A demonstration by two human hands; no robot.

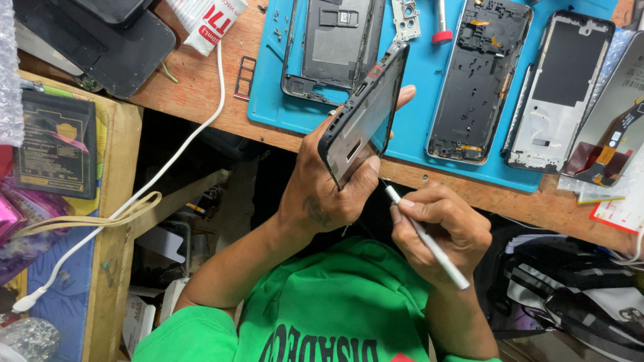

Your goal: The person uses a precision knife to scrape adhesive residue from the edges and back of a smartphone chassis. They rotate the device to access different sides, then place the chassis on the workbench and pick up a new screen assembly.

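My left hand (322, 184) grips a black phone frame (365, 110), tilted on edge above the front of the wooden bench. My right hand (439, 224) holds a thin white pen-like tool (429, 241), its tip close to the lower corner of the frame, just right of my left thumb. Both hands are in front of my green shirt.
A blue work mat (409, 137) on the bench carries several stripped phone housings (479, 77) and small screws. A white cable (168, 164) hangs off the bench to the left. A glue tube (211, 23), a battery (57, 144) and a dark bag (577, 295) lie around.
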